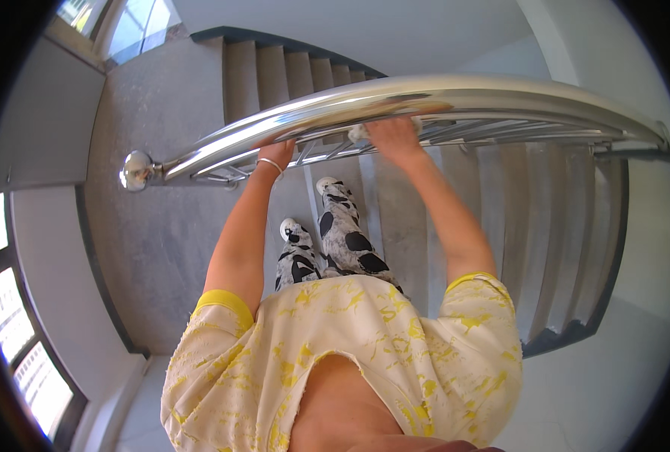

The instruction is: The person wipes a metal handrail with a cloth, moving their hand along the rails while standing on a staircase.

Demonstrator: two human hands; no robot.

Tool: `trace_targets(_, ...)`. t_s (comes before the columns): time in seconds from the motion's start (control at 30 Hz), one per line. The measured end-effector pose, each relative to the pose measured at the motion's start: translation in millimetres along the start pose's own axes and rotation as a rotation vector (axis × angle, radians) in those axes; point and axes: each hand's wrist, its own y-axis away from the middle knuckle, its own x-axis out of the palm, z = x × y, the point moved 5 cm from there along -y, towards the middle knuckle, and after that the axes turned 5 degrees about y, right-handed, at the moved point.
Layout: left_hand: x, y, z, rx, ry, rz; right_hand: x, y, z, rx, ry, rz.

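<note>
A shiny metal stair handrail [335, 107] curves across the upper half of the head view, with thinner metal bars below it. My left hand [278, 152] is at the underside of the rail, left of the middle, its fingers hidden behind the metal; a white band circles the wrist. My right hand [394, 138] lies farther right, just under the rail, with a whitish cloth [359, 133] in its grip, showing on both sides of the fingers. The fingertips of that hand are hidden by the rail.
Concrete steps [402, 214] run off to the right under the railing, and more steps [270, 76] show beyond it. A round metal knob [137, 170] ends the rail at the left, above a concrete landing [143, 237]. Windows [13, 316] line the left wall.
</note>
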Motion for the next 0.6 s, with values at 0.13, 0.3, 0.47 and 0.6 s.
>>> trace_targets(0.13, -5.8, 2.6, 3.2, 0.012, -0.008, 0.047, 2.9, 25.1, -36.7, 0.1, -0.017, 0.109)
trace_targets(0.3, -4.3, 7.8, 18.8, -0.038, 0.027, 0.082, 6.7, -2.1, 9.5, 0.185, -0.156, 0.303)
trace_targets(0.47, -6.7, 12.0, 31.3, -0.172, 0.209, -0.003, 12.6, -34.2, 67.7, 0.179, -0.372, 0.115)
trace_targets(0.6, 7.2, 19.6, 65.0, -0.332, 0.196, 0.075, 40.5, -50.7, 93.7, 0.247, -0.404, -0.085)
